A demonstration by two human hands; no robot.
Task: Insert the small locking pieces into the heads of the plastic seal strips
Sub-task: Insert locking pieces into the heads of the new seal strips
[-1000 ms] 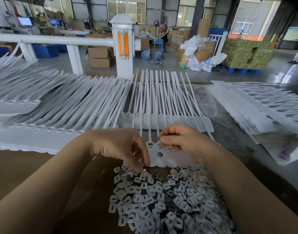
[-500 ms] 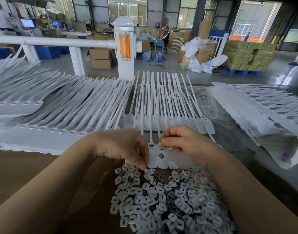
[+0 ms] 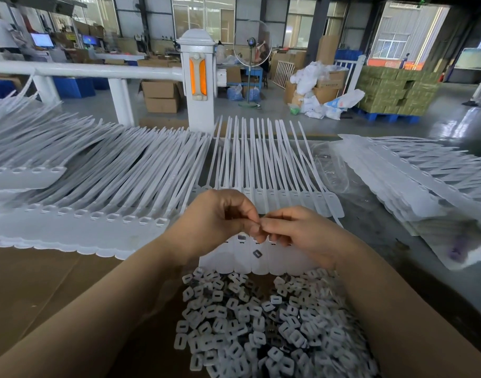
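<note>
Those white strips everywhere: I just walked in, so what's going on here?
A person is fitting locking pieces into plastic seal strips. The left hand and right hand meet fingertip to fingertip above the strip heads, apparently pinching something too small to make out. One dark piece lies on a head. A pile of locking pieces sits nearest the person.

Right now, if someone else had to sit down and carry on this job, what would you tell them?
Left hand and right hand meet fingertip to fingertip above the row of seal strips, seemingly pinching something too small to identify. One dark piece lies loose on the strip heads. The pile of locking pieces sits nearest you. Some slots in this row look filled; many strips on the left show open heads.
</note>
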